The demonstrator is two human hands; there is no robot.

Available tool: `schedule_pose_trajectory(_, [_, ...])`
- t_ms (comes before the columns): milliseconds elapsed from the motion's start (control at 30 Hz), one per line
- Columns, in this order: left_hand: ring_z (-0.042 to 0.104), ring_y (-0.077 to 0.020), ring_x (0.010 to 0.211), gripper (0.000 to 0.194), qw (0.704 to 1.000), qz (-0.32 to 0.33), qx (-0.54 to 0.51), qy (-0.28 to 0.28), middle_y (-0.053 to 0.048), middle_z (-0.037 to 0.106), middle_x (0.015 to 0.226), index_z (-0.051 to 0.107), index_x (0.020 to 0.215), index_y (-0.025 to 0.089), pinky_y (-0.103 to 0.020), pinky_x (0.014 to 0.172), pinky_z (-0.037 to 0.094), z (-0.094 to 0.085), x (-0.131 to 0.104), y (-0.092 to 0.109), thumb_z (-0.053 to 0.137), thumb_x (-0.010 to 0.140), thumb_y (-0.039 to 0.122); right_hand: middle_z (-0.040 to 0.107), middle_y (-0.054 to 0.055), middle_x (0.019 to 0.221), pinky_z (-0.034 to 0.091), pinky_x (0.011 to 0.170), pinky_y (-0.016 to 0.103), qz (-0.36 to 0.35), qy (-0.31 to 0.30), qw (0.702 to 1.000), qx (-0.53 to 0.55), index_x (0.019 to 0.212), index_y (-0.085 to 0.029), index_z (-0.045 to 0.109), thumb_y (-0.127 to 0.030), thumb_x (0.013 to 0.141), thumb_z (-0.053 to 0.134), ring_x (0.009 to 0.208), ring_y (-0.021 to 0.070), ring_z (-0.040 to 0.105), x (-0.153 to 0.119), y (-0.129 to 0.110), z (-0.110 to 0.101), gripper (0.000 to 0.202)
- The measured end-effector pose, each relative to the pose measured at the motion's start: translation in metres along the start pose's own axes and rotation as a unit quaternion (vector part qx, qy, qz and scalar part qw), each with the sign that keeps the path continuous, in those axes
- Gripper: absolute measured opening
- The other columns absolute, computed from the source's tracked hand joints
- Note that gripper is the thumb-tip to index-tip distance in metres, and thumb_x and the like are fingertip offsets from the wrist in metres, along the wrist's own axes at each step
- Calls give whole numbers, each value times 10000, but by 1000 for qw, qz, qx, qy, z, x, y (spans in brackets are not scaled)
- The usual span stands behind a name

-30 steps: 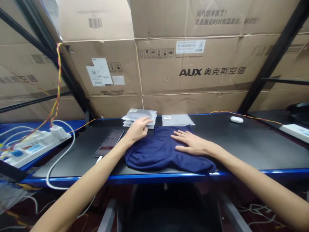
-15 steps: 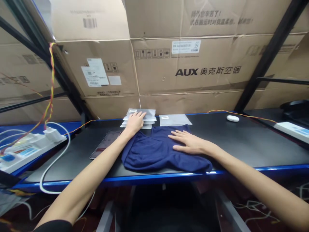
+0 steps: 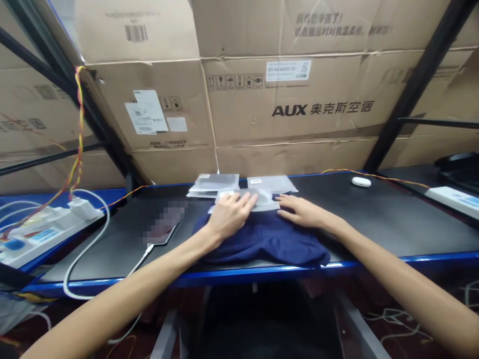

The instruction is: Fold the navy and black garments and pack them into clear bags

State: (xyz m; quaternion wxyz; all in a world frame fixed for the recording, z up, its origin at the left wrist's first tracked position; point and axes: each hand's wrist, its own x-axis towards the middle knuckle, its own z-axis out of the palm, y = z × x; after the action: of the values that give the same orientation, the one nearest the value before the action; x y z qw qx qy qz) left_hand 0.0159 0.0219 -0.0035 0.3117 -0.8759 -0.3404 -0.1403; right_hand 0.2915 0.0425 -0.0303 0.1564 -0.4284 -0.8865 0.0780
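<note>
My left hand (image 3: 231, 214) has its fingers closed on a flat translucent plastic bag (image 3: 265, 198) with a white label, slightly blurred, above the far part of a dark blue cloth garment (image 3: 262, 244). The garment lies loosely spread and wrinkled at the front of the table. At the bag's right corner, my right hand (image 3: 301, 212) rests with fingers stretched out over the garment's upper right. Behind the left hand lies a small stack of similar bags (image 3: 215, 182). Another flat labelled bag (image 3: 275, 183) lies to its right.
A phone (image 3: 164, 227) with a white cable lies left on the black tabletop (image 3: 374, 224). White power strips (image 3: 41, 232) sit at the left and right ends. A small white case (image 3: 361, 182) is at the back right. Large cardboard boxes (image 3: 299, 134) wall off the back.
My left hand has brought a plastic bag from the stack toward me and rightward over the garment. My right hand has shifted slightly right and away from me, to the bag's corner.
</note>
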Motion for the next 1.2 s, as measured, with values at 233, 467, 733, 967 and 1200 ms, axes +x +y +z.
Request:
schedule_pose_trajectory(233, [625,-249,1084,459,986,46,-139,-77,-83,632,1317,548,1356,210,-391,936,490,12,-4,8,518,900,171,643,120,1322,465,1052,457,-8,14,1000,-24,1213,-194,690,-327,930,481,1216,300,601,0,8,-4,376])
schedule_pose_trajectory(467, [364,-260,1430,877,944,89,-273,-161,-47,391,1555,385,1496,243,-425,1189,301,-17,-25,-44,527,652,51,622,132,1348,452,1058,457,7,-5,1000,-5,1235,-173,676,-329,922,493,1224,310,594,-2,5,-8,394])
schedule_pose_trajectory(733, [606,-191,1221,532,965,62,-251,-51,-40,628,1344,587,1314,241,-339,1052,479,21,-61,-71,512,815,72,623,120,1349,461,1057,461,2,-3,1000,-14,1238,-179,676,-349,925,487,1222,308,597,-2,8,-6,403])
schedule_pose_trajectory(967, [726,-167,964,234,958,6,-285,19,-37,755,1067,690,1072,208,-254,875,556,42,-71,-67,509,926,178,650,102,1313,479,1041,470,9,-2,1000,-18,1234,-186,682,-353,920,479,1198,314,616,-2,8,-8,409])
schedule_pose_trajectory(1200, [723,-156,930,239,933,-17,-358,-3,-33,751,1054,684,1080,206,-230,846,542,38,-69,-69,535,897,165,666,92,1292,456,1074,442,-28,122,992,6,1257,-196,667,-347,932,482,1235,283,593,2,-7,-8,404])
